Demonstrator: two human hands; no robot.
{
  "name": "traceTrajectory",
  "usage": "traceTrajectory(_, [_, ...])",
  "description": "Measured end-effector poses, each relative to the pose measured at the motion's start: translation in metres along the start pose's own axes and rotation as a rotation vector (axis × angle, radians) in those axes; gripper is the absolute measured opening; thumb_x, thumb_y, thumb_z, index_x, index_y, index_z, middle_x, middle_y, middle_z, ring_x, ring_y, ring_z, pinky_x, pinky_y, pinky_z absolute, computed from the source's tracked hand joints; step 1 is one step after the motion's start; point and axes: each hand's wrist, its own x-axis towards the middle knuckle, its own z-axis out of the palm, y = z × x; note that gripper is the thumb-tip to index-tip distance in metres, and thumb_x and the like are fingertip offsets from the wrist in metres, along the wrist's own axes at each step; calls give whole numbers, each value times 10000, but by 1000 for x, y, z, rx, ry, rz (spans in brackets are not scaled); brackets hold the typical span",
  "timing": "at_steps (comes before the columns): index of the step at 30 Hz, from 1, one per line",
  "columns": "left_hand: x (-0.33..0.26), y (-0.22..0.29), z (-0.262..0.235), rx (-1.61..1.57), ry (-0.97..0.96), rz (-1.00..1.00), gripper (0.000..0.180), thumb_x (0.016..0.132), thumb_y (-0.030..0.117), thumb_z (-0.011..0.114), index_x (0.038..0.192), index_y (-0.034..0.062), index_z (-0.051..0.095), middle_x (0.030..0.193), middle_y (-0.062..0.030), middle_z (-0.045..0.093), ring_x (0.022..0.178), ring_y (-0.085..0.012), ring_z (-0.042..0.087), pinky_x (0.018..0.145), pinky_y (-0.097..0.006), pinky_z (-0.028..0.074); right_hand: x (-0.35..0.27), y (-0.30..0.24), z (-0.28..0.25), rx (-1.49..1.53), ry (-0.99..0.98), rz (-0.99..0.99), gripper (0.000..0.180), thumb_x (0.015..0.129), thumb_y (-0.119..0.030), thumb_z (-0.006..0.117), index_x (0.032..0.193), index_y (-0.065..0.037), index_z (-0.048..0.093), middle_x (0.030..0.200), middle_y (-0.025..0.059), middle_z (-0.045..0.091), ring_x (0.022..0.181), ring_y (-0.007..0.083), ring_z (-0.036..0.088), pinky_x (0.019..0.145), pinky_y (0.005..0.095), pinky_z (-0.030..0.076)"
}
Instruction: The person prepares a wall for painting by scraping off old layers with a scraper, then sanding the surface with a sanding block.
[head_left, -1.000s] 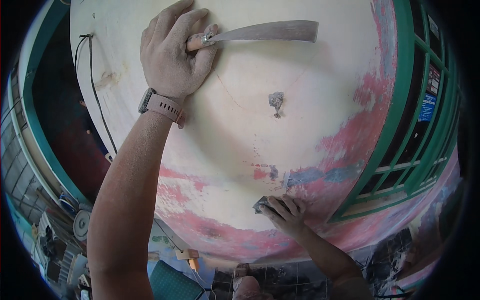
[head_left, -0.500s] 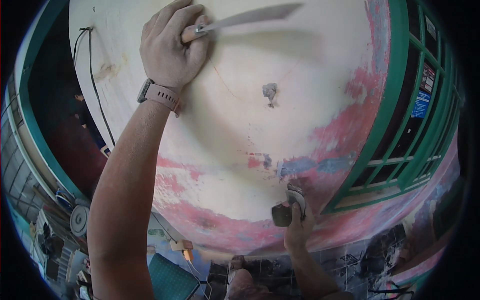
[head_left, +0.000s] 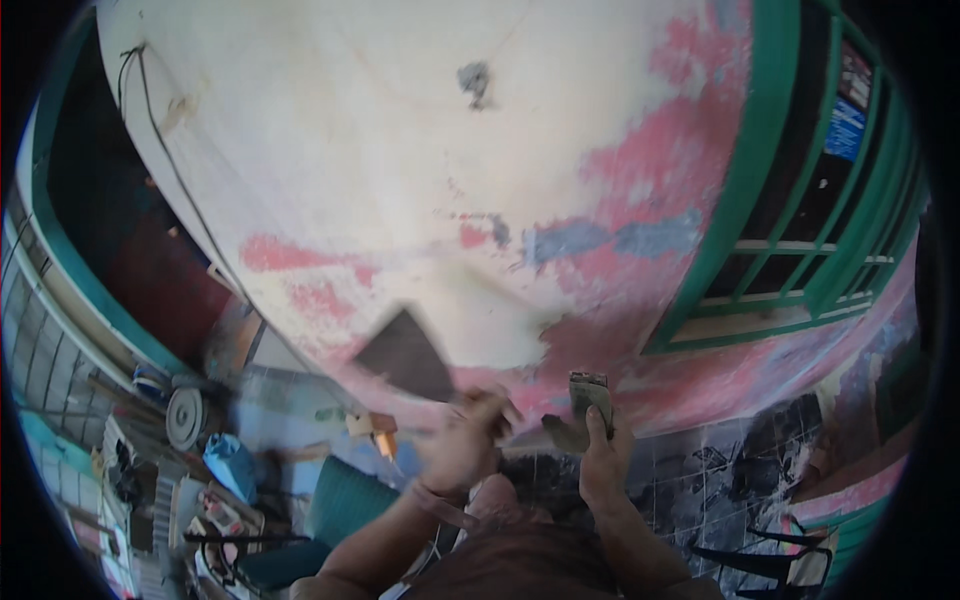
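Two hands low at 6 o'clock: the left hand (head_left: 462, 440), motion-blurred, grips a broad putty knife (head_left: 405, 355) whose blade points toward 11 o'clock; the right hand (head_left: 603, 462) is closed around a small scraper (head_left: 589, 392). Beyond, the wall (head_left: 400, 150) is mostly skimmed pale; pink and blue patches (head_left: 620, 235) toward 3 o'clock, beside the green window frame (head_left: 770, 180), remain uncovered.

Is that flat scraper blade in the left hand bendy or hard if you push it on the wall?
The blade in the left hand looks thin and wide, so it probably flexes a little under pressure. It seems light, held one-handed. It is blurred, so its edge is hard to judge.
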Motion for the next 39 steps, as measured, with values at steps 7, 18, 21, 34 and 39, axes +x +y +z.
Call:
traceTrajectory(7, [-59, -82, -13, -319, -70, -328, 495, 1071, 332, 581, 1462, 31, 545, 1071, -34, 684, 734, -56, 559, 637, -238, 464, -44, 22, 8, -323, -106, -396, 177, 993, -47, 626, 1137, 23, 704, 1131, 117, 641, 1063, 236, 629, 942, 349, 502])
traceTrajectory(18, [-60, -82, -24, 39, -153, -366, 483, 988, 61, 685, 1450, 29, 547, 1298, -119, 672, 1172, -161, 651, 999, -334, 562, -38, 26, -21, -434, -313, -361, 275, 875, 16, 692, 1141, -31, 746, 1217, 150, 641, 1128, 293, 642, 991, 377, 516])
traceTrajectory(21, [-56, -86, -17, -105, -85, -337, 408, 1011, 77, 659, 1408, 20, 582, 1202, -70, 675, 1047, -113, 649, 892, -288, 552, -35, 20, -34, -534, -408, -435, 307, 846, -12, 747, 1147, -66, 765, 1245, 155, 642, 1147, 315, 649, 997, 393, 527])
traceTrajectory(34, [-44, -83, 3, -184, -256, -337, 481, 1057, 221, 624, 1485, 32, 511, 1264, -86, 667, 1123, -147, 656, 954, -360, 562, -40, 6, -61, -653, -456, -431, 510, 742, -239, 928, 1195, -75, 761, 1387, 187, 584, 1241, 362, 617, 1061, 440, 510])
traceTrajectory(39, [-52, -79, 13, -128, -296, -331, 540, 1011, 161, 690, 1497, 25, 500, 1264, -59, 670, 1112, -126, 648, 981, -342, 551, -45, 5, -66, -666, -411, -405, 507, 741, -217, 929, 1191, -68, 746, 1370, 182, 594, 1231, 349, 622, 1055, 433, 516])
